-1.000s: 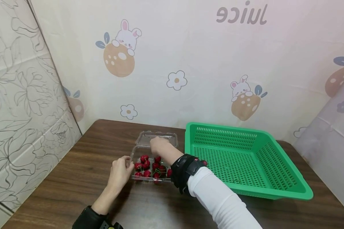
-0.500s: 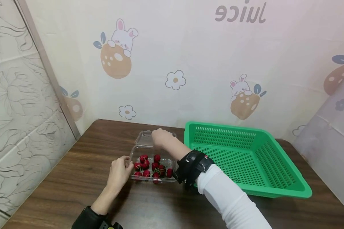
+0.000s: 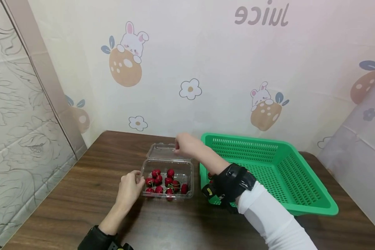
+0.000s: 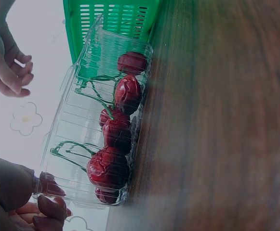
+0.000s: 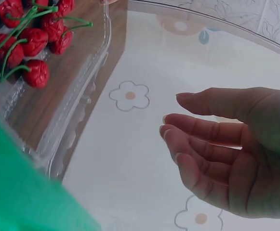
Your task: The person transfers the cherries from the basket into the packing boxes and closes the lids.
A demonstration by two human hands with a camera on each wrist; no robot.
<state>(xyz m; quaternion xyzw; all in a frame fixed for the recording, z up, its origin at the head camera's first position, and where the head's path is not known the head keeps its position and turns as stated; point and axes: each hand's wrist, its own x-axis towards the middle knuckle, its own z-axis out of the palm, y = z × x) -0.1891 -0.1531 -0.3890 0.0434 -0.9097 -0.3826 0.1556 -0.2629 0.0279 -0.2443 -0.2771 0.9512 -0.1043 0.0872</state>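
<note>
A clear plastic clamshell box (image 3: 192, 178) lies on the table with its lid (image 3: 162, 152) folded back behind it. Several red cherries (image 3: 176, 185) with green stems lie inside. My left hand (image 3: 128, 189) pinches the box's left rim between thumb and fingers; the left wrist view shows those fingertips (image 4: 50, 207) at the corner. My right hand (image 3: 187, 145) hovers above the lid's right side. In the right wrist view this hand (image 5: 217, 154) holds nothing, its fingers loosely bent and the thumb apart from them.
A green plastic basket (image 3: 315, 194) stands just right of the box, its left rim close to it. A few red cherries (image 3: 210, 176) show in the basket's left side, partly behind my right wrist. Behind the brown wooden table (image 3: 65, 194) hangs a printed wall cloth (image 3: 222, 52).
My right hand has risen from over the box and moved right, uncovering the box's right half and part of the lid. The left hand stays at the left rim.
</note>
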